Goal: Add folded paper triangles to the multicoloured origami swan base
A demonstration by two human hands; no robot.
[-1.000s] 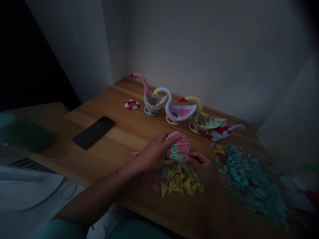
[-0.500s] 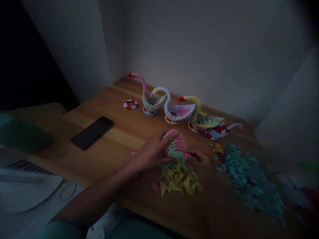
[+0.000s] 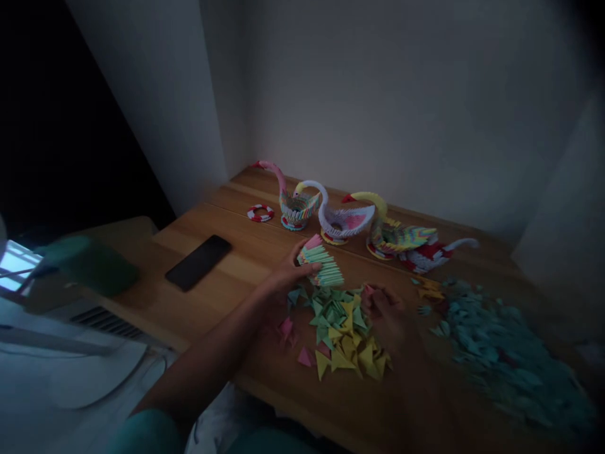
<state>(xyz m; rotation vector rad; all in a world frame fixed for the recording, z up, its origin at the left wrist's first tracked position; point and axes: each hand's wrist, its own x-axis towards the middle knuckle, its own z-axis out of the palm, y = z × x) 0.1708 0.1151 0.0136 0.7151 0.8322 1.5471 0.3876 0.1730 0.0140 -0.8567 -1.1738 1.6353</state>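
Observation:
My left hand (image 3: 293,270) is closed around a ring-shaped body of folded paper pieces (image 3: 324,265), green with pink at its upper end, held tilted above the table. My right hand (image 3: 385,308) is apart from it, to the right, pinching a small pink folded paper piece (image 3: 369,290) between thumb and fingers. Beneath and between the hands lies a pile of green paper triangles (image 3: 331,310) and yellow paper triangles (image 3: 352,350). A few pink paper triangles (image 3: 287,329) lie at the pile's left, near my left forearm.
Several folded-paper swans (image 3: 347,221) stand along the back of the wooden table (image 3: 212,321), with a red-and-white paper ring (image 3: 260,213) at their left. A black phone (image 3: 198,261) lies on the left. Blue-green paper pieces (image 3: 501,353) spread at right beside orange ones (image 3: 429,290).
My left hand has turned the paper body, so its green side faces me instead of the pink points. My right hand has drawn away from it with a pink piece. The view has shifted.

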